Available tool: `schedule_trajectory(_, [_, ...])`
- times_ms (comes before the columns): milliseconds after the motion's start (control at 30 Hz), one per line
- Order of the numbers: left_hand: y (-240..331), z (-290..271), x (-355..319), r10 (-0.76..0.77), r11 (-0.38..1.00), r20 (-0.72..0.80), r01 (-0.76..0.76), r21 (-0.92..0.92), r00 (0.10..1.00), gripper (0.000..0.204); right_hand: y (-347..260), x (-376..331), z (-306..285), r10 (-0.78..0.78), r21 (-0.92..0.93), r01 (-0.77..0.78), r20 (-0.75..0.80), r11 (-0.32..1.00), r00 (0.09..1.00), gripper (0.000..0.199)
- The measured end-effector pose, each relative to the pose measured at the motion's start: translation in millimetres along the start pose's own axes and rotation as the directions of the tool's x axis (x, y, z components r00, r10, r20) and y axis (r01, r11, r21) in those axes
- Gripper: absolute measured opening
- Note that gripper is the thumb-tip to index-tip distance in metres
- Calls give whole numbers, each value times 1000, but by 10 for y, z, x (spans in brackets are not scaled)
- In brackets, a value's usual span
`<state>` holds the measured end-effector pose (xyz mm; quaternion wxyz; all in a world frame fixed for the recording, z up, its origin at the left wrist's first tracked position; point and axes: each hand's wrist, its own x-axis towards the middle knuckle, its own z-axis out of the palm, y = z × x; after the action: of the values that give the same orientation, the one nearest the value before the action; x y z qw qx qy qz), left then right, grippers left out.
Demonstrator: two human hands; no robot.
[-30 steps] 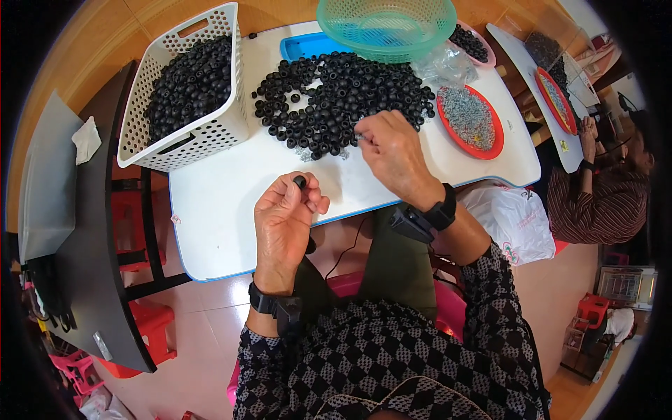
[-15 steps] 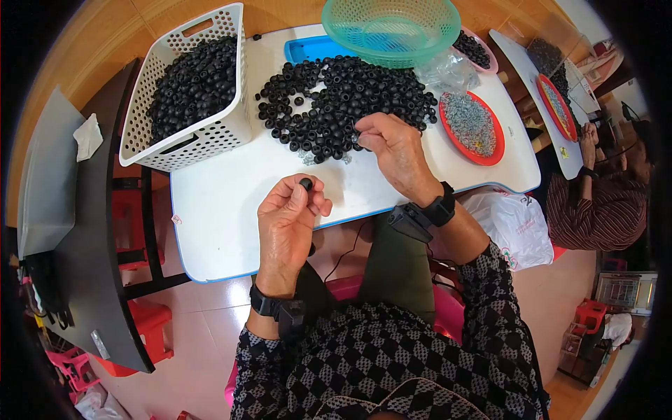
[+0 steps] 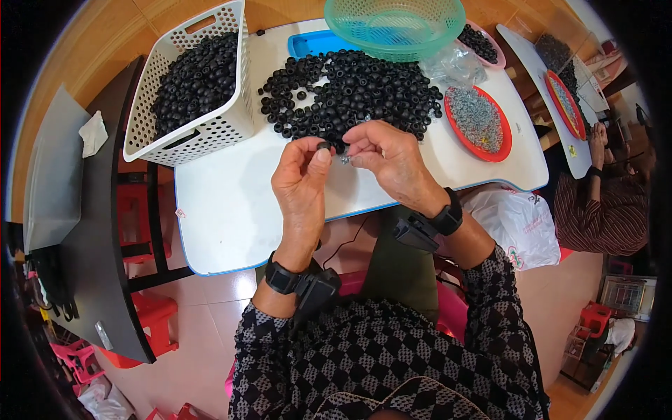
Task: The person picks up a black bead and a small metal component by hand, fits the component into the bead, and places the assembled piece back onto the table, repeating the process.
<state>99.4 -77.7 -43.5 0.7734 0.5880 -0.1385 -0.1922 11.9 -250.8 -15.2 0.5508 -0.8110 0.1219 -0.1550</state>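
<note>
Between the thumb and finger of my left hand point(image 3: 299, 178) is a small round black bead-like piece point(image 3: 323, 145) with a hollow. My right hand point(image 3: 395, 164) faces it just to the right, fingertips pinched on a tiny clear-grey piece point(image 3: 345, 159) whose exact kind is too small to tell. Both hands are over the white table point(image 3: 224, 224), at the near edge of a spread pile of the same black pieces point(image 3: 378, 87). To the right of the pile, a red plate point(image 3: 507, 133) bears a heap of small grey-clear pieces point(image 3: 476, 119).
A white perforated basket point(image 3: 241, 115) full of black pieces stands at the left. Behind the pile are a blue tray point(image 3: 308, 44) and a green colander point(image 3: 395, 49). A clear plastic bag point(image 3: 455, 66) lies beside them. Another person point(image 3: 598, 203) works at the far-right table.
My left hand has moved up and right with the black piece. My right hand has drawn nearer to the left one, off the pile, with the tiny clear-grey piece now showing in its fingertips.
</note>
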Motion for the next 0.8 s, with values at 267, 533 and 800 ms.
schedule_trajectory(267, [-89,310,2,111,934,42,-118,336,993,15,132,-24,-147,-64,-55,65,13,996,998,30])
schedule_trajectory(533, [-164,342,19,313,778,55,-289,558,948,16,116,-71,-156,-79,-51,80,11,996,997,24])
schedule_trajectory(800, [-165,361,-19,288,854,-31,-242,461,957,15,58,-84,-108,-2,33,1,25,999,1000,26])
